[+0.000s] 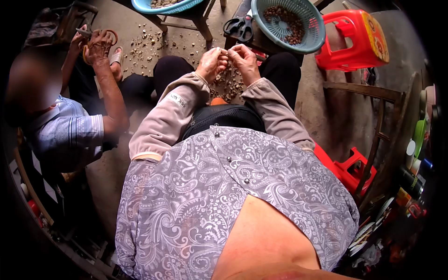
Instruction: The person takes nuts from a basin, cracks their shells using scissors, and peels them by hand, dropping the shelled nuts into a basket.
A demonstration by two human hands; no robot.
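Observation:
In front of my knees my left hand (212,64) and my right hand (244,63) meet, fingertips pinched together. Whatever small piece is between them is too small and too hidden to make out. Below them, broken shell bits (228,84) lie scattered on the floor. Just beyond my right hand a blue-green plastic basket (319,33) holds small brown nuts or kernels (293,28). Black-handled scissors (240,28) rest beside that basket, on the same dark stool.
At left, a co-worker's hand (99,46) grips orange-handled scissors (85,54). A blue basin (163,8) of pale nuts sits on a wooden stool (201,28) ahead. To the right are a red plastic stool (338,44) and a wooden chair (364,89). Shell pieces (149,44) litter the floor.

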